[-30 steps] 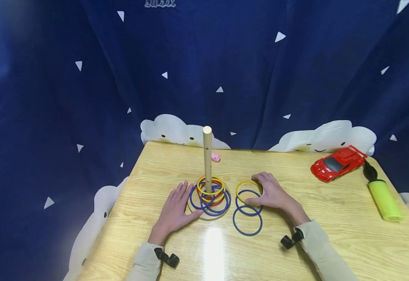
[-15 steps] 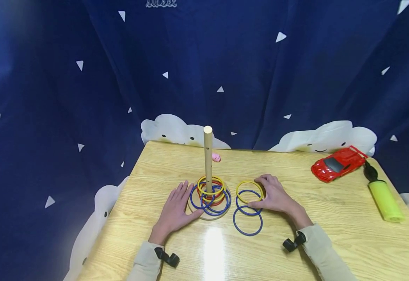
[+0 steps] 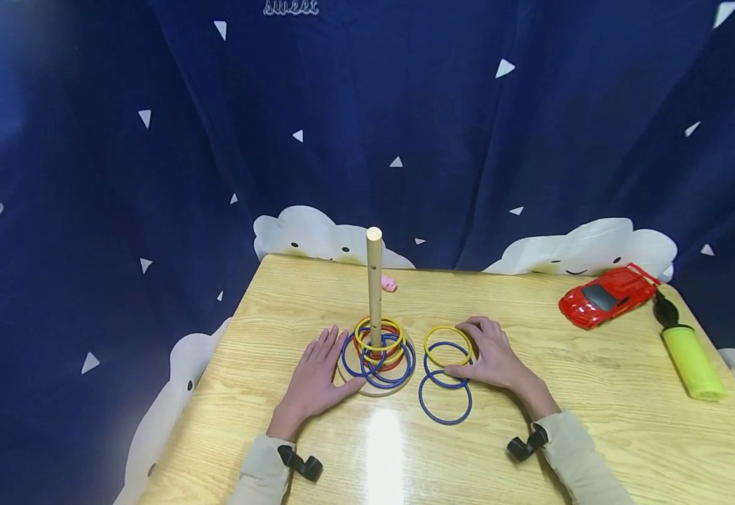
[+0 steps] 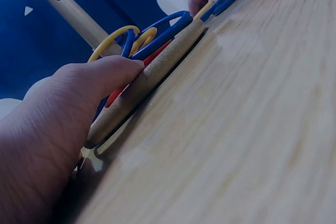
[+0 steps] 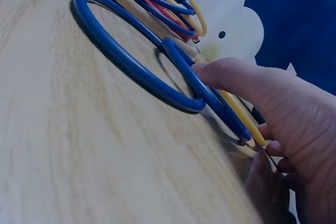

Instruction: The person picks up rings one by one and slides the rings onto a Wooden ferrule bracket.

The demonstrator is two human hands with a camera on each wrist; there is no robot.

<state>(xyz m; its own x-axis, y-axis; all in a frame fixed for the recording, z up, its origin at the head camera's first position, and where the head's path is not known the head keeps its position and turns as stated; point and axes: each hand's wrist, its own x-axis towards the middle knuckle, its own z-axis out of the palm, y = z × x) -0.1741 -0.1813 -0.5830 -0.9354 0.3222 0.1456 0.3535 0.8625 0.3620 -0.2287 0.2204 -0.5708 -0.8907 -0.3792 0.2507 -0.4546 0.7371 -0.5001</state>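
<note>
A wooden peg [image 3: 374,287] stands upright on a round wooden base [image 3: 376,393], with several blue, red and yellow rings [image 3: 388,340] loosely heaped around its foot. My left hand [image 3: 313,379] lies at the left of the base, fingers extended along its side and thumb [image 4: 121,72] against the rim. Right of the base, a yellow ring [image 3: 427,337] overlaps a blue ring [image 3: 427,370], which overlaps another blue ring [image 3: 445,422] nearer me. My right hand [image 3: 494,354] holds the yellow ring at its right side, thumb at the near edge and curled fingers at the far edge.
A small pink toy [image 3: 389,283] lies behind the peg. At the right back sit a red toy car [image 3: 607,294] and a yellow-green pump [image 3: 692,361] with a black end. A dark blue curtain [image 3: 443,126] hangs behind the wooden table [image 3: 216,435].
My right hand has shifted slightly to the right, and the yellow ring with it a little. The left hand, the peg and the blue rings stay put.
</note>
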